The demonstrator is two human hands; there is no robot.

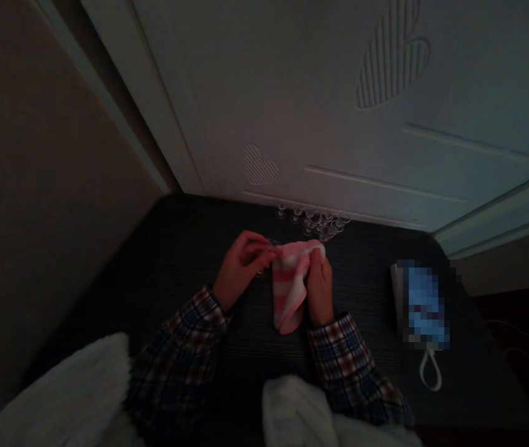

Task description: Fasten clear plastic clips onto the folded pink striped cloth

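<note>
A pink-and-white striped cloth (287, 279) hangs in front of me over the dark table. My right hand (320, 285) grips its upper right part, the fingers mostly covered by a fold. At the cloth's upper left edge, my left hand (243, 267) is closed in a pinch. A small clear piece (272, 241) shows just above those fingertips, partly hidden by them and the cloth. Behind the cloth stand several small clear pieces (323, 222) with round, disc-like ends, grouped near the wall panel; dim light hides their exact kind.
The dark ribbed table (162, 261) meets a white panel (292, 112) with raised heart shapes at the back. To the right lies a pixelated blue item (425, 304) with a white strap loop (431, 370). White fluffy fabric (297, 410) covers the near edge.
</note>
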